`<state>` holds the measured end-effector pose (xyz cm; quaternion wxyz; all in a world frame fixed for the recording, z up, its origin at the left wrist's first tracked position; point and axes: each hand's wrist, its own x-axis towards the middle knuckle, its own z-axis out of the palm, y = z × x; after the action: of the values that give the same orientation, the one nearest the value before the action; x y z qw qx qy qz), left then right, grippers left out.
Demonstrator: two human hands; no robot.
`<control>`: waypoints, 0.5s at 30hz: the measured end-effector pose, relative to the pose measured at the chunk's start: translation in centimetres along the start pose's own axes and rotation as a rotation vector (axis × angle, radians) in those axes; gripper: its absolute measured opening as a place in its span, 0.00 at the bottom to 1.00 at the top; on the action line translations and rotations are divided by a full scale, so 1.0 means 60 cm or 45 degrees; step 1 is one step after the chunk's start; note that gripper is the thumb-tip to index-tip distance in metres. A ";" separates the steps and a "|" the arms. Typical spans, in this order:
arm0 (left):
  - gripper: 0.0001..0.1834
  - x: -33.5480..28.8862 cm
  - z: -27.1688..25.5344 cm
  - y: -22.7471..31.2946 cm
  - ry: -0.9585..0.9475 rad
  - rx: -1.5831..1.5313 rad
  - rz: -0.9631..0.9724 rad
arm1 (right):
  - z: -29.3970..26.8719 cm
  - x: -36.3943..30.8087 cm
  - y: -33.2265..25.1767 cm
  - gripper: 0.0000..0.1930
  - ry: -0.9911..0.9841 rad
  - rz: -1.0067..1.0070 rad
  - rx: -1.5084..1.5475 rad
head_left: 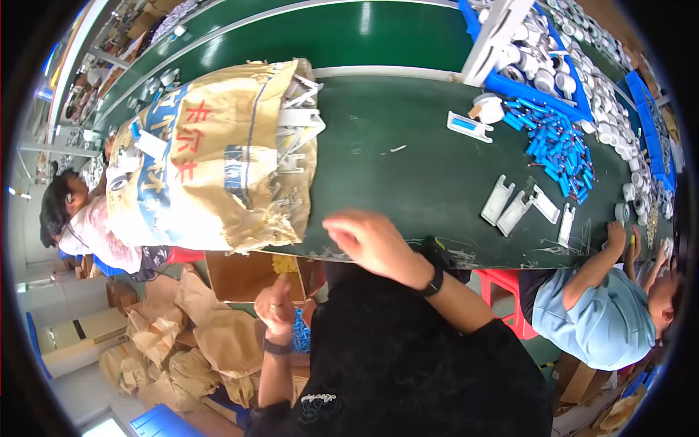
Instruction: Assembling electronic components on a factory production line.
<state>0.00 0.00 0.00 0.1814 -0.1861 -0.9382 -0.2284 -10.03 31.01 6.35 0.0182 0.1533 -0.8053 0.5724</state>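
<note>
My right hand (370,239) hovers over the front edge of the green table (393,175), slightly blurred. Its fingers stretch left toward a big tan paper sack (211,160), and I see nothing in them. The sack lies on its side, its torn mouth facing right, with white plastic parts (295,138) showing inside. My left hand (275,307) is lower, off the table beside an open cardboard box (237,280). Its fingers are curled with the thumb up; whatever they may hold is hidden.
White plastic holders (499,200) and a pile of blue cylindrical cells with leads (557,149) lie on the right. Behind stands a blue bin (539,80) of white round parts. Crumpled paper sacks (218,335) cover the floor at left. A co-worker in light blue (597,313) sits at right, another person at left.
</note>
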 end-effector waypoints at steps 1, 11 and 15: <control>0.14 -0.029 0.012 -0.019 0.059 0.161 -0.061 | 0.004 0.019 0.000 0.09 0.062 0.213 0.102; 0.29 -0.154 0.142 -0.431 -0.885 0.167 -1.780 | 0.093 0.196 0.067 0.22 0.194 -0.140 -0.779; 0.29 -0.224 0.188 -0.387 -0.412 1.424 -0.783 | 0.014 0.136 0.050 0.21 0.180 -0.082 -0.310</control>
<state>-1.26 -17.20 -23.46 0.0338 0.1806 -0.9414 0.2830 -18.51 29.28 4.97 0.1117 0.1349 -0.8601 0.4791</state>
